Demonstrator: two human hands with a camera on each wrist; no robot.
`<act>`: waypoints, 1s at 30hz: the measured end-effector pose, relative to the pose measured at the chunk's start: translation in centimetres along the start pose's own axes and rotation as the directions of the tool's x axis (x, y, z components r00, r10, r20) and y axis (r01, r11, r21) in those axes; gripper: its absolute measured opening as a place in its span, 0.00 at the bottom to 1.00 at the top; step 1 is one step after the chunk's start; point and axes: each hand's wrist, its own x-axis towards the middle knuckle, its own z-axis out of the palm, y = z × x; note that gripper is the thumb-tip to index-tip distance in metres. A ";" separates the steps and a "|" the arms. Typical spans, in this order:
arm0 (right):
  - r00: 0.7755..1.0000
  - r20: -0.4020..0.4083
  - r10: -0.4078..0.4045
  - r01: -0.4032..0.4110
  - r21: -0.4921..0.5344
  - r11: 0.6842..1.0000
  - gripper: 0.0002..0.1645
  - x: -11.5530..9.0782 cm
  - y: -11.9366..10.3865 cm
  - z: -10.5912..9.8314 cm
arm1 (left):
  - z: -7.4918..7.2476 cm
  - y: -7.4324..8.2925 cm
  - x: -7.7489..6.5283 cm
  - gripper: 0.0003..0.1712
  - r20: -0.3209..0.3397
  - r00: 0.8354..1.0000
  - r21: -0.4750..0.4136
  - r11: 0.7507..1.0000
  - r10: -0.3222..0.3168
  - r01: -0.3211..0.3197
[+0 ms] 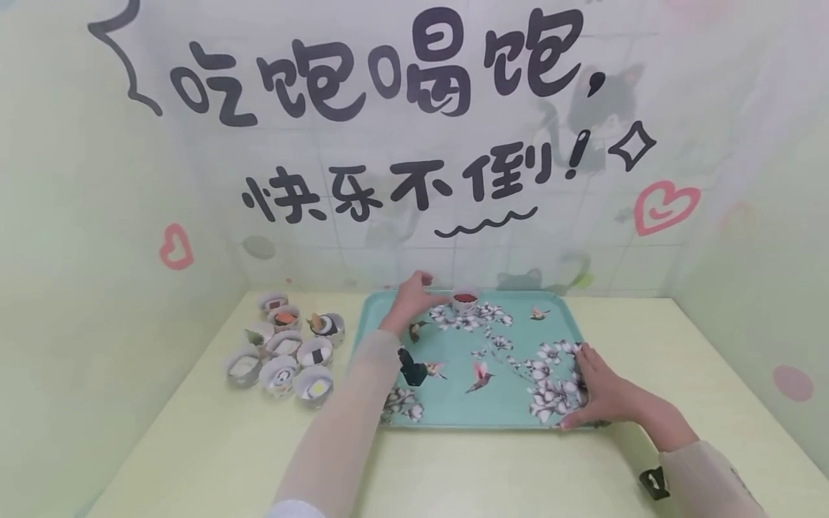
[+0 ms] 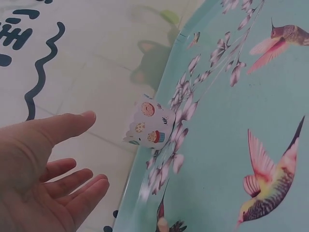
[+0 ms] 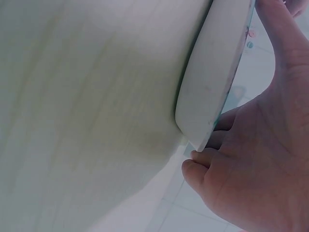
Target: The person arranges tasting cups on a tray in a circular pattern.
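My left hand [image 1: 411, 302] reaches over the far left part of a turquoise tray [image 1: 388, 338] printed with flowers and hummingbirds. Thumb and fingers are spread, and in the left wrist view a gap separates them from a paper cupcake cup [image 2: 153, 123] with pastry pictures. That cup stands near the tray's far edge, with something red inside in the head view. My right hand [image 1: 605, 388] holds the tray's near right corner, thumb along the front edge and fingers along the right side. From the right wrist view, the fingers [image 3: 224, 130] are partly hidden behind the rim.
Left of the tray, several similar paper cups [image 1: 285, 349] are grouped on the pale wooden table [image 1: 214, 432], holding sushi-like pieces. A printed cloth backdrop [image 1: 421, 144] rises right behind the tray, and side cloths flank the table. A dark wrist camera [image 1: 411, 368] sits on the left wrist.
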 end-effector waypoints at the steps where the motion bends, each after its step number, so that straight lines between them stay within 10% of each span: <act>1: 1.000 -0.002 -0.003 0.003 0.000 1.000 0.81 0.0 0.1 0.0 | -0.2 0.1 -0.1 0.38 0.001 1.000 0.007 1.000 0.006 -0.006; 30: 1.000 0.003 0.000 0.000 0.042 0.999 0.82 -0.1 -0.4 -0.1 | -4.2 2.6 -5.8 0.41 0.114 0.981 -0.054 0.987 0.154 -0.148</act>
